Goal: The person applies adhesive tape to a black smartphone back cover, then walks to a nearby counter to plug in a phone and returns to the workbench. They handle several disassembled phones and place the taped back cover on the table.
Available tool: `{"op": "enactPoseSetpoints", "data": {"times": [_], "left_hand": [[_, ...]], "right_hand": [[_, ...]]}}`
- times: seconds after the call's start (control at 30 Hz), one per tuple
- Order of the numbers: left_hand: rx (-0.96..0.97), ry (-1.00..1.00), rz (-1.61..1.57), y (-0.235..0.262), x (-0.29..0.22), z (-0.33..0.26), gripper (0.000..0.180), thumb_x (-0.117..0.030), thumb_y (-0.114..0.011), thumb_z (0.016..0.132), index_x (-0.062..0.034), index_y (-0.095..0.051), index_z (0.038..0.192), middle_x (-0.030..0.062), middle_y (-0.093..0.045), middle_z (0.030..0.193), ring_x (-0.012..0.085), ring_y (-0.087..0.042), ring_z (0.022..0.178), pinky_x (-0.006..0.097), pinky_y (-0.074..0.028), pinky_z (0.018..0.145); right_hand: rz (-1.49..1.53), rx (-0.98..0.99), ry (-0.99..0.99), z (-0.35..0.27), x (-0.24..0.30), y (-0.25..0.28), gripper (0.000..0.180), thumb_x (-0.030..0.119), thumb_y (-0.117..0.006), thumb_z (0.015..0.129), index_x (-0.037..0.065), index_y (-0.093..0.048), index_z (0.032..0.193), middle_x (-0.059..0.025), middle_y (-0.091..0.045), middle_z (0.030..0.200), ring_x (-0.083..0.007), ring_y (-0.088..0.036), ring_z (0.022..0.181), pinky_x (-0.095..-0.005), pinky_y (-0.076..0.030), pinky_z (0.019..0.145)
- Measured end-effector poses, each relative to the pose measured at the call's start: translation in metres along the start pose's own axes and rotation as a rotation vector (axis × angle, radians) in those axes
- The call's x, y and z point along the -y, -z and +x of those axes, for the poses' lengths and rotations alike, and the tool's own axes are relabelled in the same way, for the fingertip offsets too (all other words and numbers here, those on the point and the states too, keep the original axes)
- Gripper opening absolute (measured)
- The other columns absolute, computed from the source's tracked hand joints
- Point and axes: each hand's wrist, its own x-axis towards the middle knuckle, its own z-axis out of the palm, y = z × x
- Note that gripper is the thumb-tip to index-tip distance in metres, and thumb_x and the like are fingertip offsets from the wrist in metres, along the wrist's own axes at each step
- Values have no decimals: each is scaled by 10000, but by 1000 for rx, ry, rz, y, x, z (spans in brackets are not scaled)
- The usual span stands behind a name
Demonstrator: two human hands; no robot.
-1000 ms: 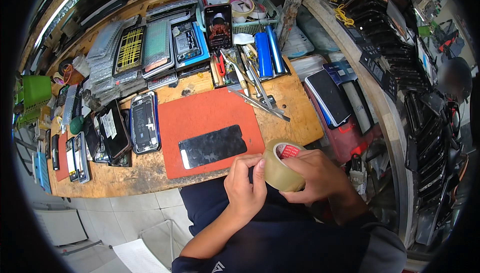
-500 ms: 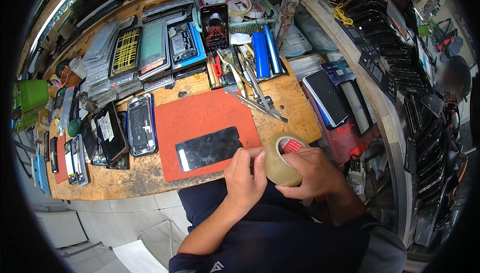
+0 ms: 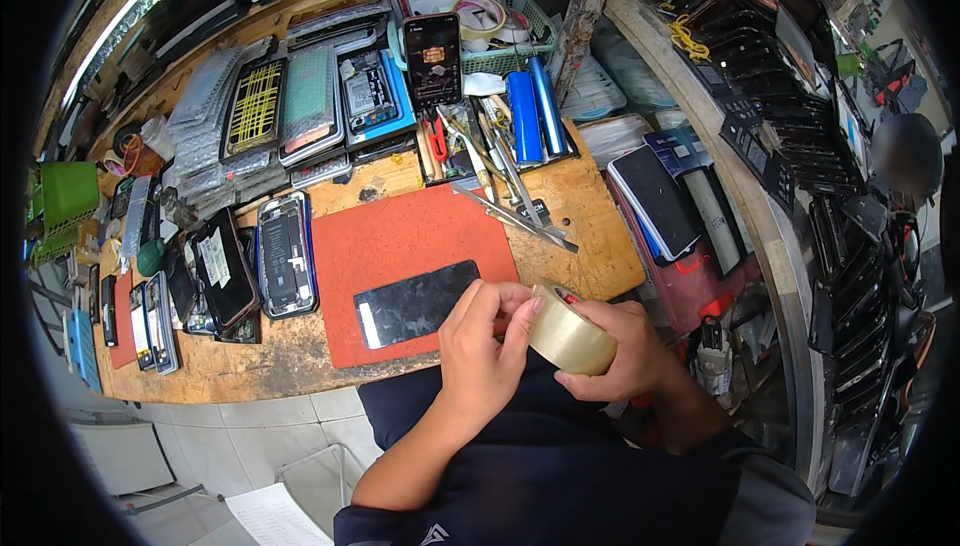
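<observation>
While my right hand [image 3: 620,346] grips a roll of clear, tan-tinted tape [image 3: 575,338], its thumb lies along the near side and its fingers wrap the far side; the roll is held tilted just off the near right corner of the red mat [image 3: 415,221]; my left hand [image 3: 480,346] is beside it, in view over that same corner of the mat, fingers curled, with the thumb and forefinger brought up to the roll's left edge; whether a tape end is pinched between them I cannot tell.

On the near half of the mat lies a dark flat phone-shaped panel [image 3: 410,308], smudged, with a pale strip at its left end; my left hand covers its right end from view.

The mat lies on a worn wooden tabletop [image 3: 610,231]; left of the mat, just beside it, I note an opened phone [image 3: 287,256] with its battery exposed; farther left of the mat, dark phone parts [image 3: 225,271] lie overlapping; across the mat's far right corner rest thin metal tools [image 3: 515,216].

Beyond the mat stand a tray of hand tools [image 3: 480,151], a blue cylinder [image 3: 524,118] and an upright phone with a lit screen [image 3: 433,61]; beyond the mat to the left, bubble-wrapped items [image 3: 205,111] are stacked.
</observation>
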Motion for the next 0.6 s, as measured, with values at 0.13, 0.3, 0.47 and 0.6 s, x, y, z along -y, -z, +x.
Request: {"op": "enactPoseSetpoints", "data": {"times": [0.13,0.3,0.47,0.6], "left_hand": [[54,216,-174,1,3,-1,144,-91,-788,1023,23,-700,1040,45,-704,965,119,-668,857,287,-582,757],[66,361,-392,4,9,-9,149,-115,-792,1035,-8,-712,1099,-2,-690,993,85,-638,914,256,-548,841],[83,465,-498,13,13,-16,175,-145,-784,1048,1,-731,1129,8,-700,985,80,-634,910,260,-536,855],[164,445,-468,20,20,-19,188,-166,-773,1057,4,-729,1124,29,-695,981,89,-636,885,266,-538,832]], "right_hand": [[17,24,-33,1,1,2,620,225,-929,767,-32,-659,1262,-153,-769,926,-294,-795,790,-381,-615,721],[-32,46,7,3,3,0,571,217,-930,748,-28,-693,1205,-126,-760,885,-276,-779,768,-375,-602,712],[-105,113,27,5,3,-1,523,212,-937,727,-17,-708,1138,-127,-754,870,-301,-766,768,-387,-592,723],[-148,140,48,6,4,-2,504,225,-938,719,-8,-706,1100,-133,-745,853,-321,-754,756,-397,-584,714]]}}
